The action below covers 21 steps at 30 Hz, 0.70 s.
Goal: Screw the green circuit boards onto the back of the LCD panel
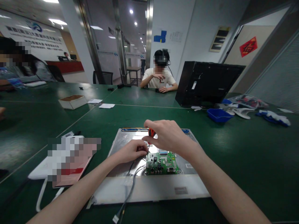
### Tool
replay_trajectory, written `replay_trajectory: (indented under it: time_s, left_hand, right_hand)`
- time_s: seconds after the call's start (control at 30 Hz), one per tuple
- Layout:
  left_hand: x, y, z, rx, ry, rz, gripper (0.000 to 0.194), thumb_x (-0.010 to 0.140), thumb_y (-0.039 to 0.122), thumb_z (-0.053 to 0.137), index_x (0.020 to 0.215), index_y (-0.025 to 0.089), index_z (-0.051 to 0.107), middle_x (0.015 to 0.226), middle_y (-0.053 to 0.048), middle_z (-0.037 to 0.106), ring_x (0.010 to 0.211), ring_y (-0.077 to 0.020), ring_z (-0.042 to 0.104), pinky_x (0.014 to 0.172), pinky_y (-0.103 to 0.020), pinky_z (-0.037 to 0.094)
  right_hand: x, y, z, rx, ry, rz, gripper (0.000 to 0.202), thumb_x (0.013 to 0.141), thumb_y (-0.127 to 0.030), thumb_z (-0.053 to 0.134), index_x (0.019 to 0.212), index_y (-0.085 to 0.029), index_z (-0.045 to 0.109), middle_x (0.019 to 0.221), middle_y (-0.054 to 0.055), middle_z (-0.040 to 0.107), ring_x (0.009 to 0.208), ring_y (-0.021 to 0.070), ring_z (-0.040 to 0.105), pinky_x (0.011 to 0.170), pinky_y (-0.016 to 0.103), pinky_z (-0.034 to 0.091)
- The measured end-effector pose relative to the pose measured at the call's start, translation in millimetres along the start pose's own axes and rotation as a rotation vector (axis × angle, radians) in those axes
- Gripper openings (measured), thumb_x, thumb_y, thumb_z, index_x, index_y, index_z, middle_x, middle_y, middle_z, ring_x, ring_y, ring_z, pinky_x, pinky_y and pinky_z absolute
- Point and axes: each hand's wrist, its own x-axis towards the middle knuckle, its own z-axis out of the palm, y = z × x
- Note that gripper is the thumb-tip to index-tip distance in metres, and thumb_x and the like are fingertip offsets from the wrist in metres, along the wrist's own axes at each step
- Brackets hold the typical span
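Right hand at frame center, fingers grasping a red-and-black screwdriver, shaft angled down to a green circuit board at lower center, left hand beside it, fingers curled, grip unclear, metal panel beneath on the counter

Screwdriver partly behind right hand
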Motion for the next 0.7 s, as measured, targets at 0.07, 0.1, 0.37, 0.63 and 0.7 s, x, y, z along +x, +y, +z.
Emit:
replay_trajectory:
  time_s: [0.07,0.1,0.37,0.63,0.7]
  left_hand:
    - [-0.1,2.2,-0.8,0.019,-0.004,-0.001,0.009,0.082,0.016,0.059,0.084,0.016,0.067,0.08,-0.002,0.066,0.075,-0.0154,0.06,0.069,-0.025,0.045]
    - [-0.1,2.8,-1.1,0.024,-0.002,0.002,0.009,0.081,0.016,0.059,0.084,0.016,0.067,0.08,-0.002,0.066,0.075,-0.0155,0.06,0.069,-0.025,0.045]
    - [-0.2,-4.0,0.6,-0.004,0.002,0.005,0.009,0.081,0.015,0.059,0.085,0.016,0.066,0.075,0.0,0.064,0.069,-0.0138,0.057,0.064,-0.023,0.043]
    - [0.6,-4.8,1.5,-0.022,-0.002,0.016,0.01,0.082,0.015,0.058,0.088,0.015,0.066,0.079,-0.001,0.065,0.072,-0.0142,0.058,0.066,-0.024,0.044]
    - [0.6,-3.3,0.6,-0.012,0.0,0.022,0.009,0.082,0.014,0.058,0.087,0.015,0.066,0.078,-0.001,0.064,0.071,-0.014,0.058,0.066,-0.023,0.044]
  right_hand:
    - [1.0,-0.1,1.6,-0.061,0.016,0.027,0.034,0.089,-0.056,0.047,0.095,-0.024,0.056,0.071,0.001,0.065,0.059,0.0142,0.053,0.051,0.027,0.017]
    - [1.5,-0.3,1.9,-0.083,0.017,0.039,0.038,0.09,-0.059,0.043,0.092,-0.024,0.057,0.068,0.001,0.064,0.058,0.0143,0.053,0.051,0.028,0.017]
    - [1.8,-1.8,0.3,0.021,-0.031,0.015,0.015,0.085,-0.027,0.051,0.098,-0.021,0.053,0.081,0.001,0.068,0.063,0.0131,0.054,0.052,0.028,0.018]
    - [3.4,1.2,6.1,0.08,0.012,-0.051,0.019,0.083,-0.03,0.053,0.1,-0.021,0.048,0.084,0.001,0.067,0.067,0.0137,0.056,0.053,0.027,0.021]
    - [4.5,2.1,7.4,0.016,0.038,-0.03,0.023,0.088,-0.044,0.051,0.094,-0.022,0.051,0.08,0.001,0.067,0.066,0.0147,0.057,0.052,0.027,0.02]
